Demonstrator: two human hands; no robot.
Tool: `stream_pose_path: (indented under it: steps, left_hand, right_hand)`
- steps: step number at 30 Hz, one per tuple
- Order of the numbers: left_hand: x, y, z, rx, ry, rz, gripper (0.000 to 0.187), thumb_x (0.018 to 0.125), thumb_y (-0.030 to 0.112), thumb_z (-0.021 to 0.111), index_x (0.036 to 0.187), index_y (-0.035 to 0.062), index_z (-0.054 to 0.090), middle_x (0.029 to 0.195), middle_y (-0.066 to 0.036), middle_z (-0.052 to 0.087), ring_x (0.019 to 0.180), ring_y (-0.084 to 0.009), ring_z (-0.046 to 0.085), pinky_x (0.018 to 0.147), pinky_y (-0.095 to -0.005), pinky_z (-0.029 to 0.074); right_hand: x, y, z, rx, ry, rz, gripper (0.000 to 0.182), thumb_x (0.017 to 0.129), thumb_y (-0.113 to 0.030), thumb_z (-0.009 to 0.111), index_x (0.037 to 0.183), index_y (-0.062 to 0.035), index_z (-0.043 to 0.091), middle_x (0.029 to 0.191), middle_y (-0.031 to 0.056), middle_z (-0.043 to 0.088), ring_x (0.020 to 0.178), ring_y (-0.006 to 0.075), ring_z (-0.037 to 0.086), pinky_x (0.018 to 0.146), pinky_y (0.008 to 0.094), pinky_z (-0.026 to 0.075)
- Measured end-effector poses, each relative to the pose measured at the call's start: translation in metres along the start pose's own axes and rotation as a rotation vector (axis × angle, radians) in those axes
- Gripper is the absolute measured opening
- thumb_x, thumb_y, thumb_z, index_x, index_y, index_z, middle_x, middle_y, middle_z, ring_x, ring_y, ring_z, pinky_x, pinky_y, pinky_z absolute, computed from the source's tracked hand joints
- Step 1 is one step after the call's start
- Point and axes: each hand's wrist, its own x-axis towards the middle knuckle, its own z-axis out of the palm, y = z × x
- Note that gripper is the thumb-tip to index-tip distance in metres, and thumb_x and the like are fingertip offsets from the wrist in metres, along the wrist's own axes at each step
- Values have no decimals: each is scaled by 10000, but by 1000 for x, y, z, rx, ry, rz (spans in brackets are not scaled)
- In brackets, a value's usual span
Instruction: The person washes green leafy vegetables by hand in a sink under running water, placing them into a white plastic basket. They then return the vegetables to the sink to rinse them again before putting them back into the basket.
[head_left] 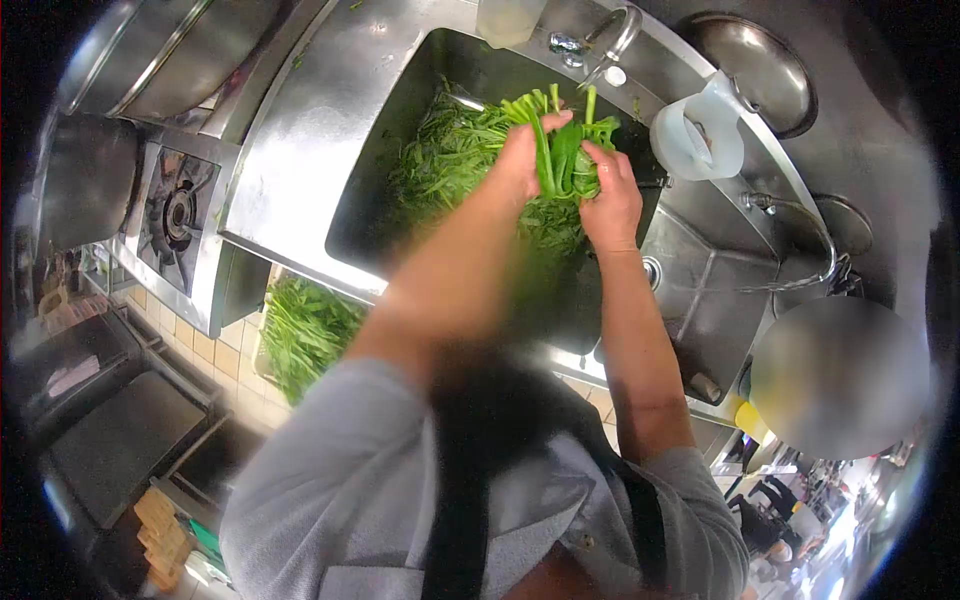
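Note:
Over the sink basin (362,205), a bunch of leafy greens (566,165) with thick pale-green stems is held between my two hands. My left hand (522,158) is closed around its left side, near the cut stem ends. On the right, my right hand (612,200) grips the leaves, with the thumb pressed against them. Below and to the left, a large heap of loose greens (450,145) lies in the basin. My forearms cover part of the heap.
A curved tap (625,38) stands at the basin's back edge. To its right is a translucent plastic pitcher (680,140), beside a second steel basin (715,275). More greens (308,335) sit low on the left, near a gas burner (180,212). People stand far off, lower right.

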Motion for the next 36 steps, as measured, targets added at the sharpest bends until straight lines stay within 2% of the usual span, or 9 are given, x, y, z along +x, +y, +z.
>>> stream_pose_path:
  steps: [9,17,19,21,24,26,29,32,36]
  left_hand:
    - [-34,22,5,342,-14,176,336,829,34,692,1155,37,608,1038,-137,671,910,-246,669,780,-400,574]
    - [-69,64,15,618,98,295,318,854,23,667,1169,22,621,1055,-108,670,942,-238,667,834,-370,563]
    - [-58,53,6,746,-18,332,325,842,5,666,1163,20,626,1088,-94,673,986,-207,654,886,-341,534]
    - [-53,45,1,713,-91,335,340,832,-3,665,1168,15,624,1128,-92,671,1020,-191,642,905,-333,518]
    - [-69,50,-1,629,-78,309,392,822,-61,603,1207,8,604,1208,-92,647,1079,-213,625,960,-337,487]
    - [-75,57,-20,660,-37,349,405,819,-74,588,1215,8,600,1220,-94,642,1092,-215,621,968,-333,482]
    - [-91,64,-38,716,13,386,459,817,-89,579,1262,24,579,1229,-86,635,1105,-200,608,959,-312,480]
    - [-102,65,-33,764,-1,302,554,814,-97,589,1341,67,537,1196,-66,632,1059,-164,600,938,-291,480]
    - [-107,65,-28,721,-96,364,584,809,-105,585,1361,69,512,1204,-83,628,1061,-177,604,931,-312,491]
  right_hand:
    - [-18,2,-16,139,-243,-6,673,701,34,696,1313,-185,518,1183,133,565,1121,345,553,902,412,497]
    - [0,30,-23,161,-317,153,380,866,-272,658,1208,-106,648,1391,214,487,1245,334,514,982,394,455]
    - [21,13,-8,127,-229,34,348,877,-225,649,1202,-102,648,1287,208,578,1181,321,568,953,365,469]
    - [39,-19,7,634,-273,327,278,878,-159,634,1143,-80,666,1099,185,673,1022,296,649,897,340,494]
    - [54,13,39,470,-162,258,210,883,-96,616,1077,-32,664,950,123,703,823,223,677,790,316,522]
    - [62,17,32,720,-87,562,147,903,-33,561,1013,-1,652,885,83,688,709,129,639,646,264,508]
    - [70,21,22,695,-230,564,276,906,-141,618,1136,12,622,978,104,684,756,152,643,670,266,508]
    - [64,-19,28,635,-573,595,757,857,-489,677,1388,-6,436,1195,145,616,885,205,632,770,357,512]
    - [43,-33,67,974,-769,747,656,857,-315,709,1400,-64,440,1232,146,590,1034,235,572,850,398,463]
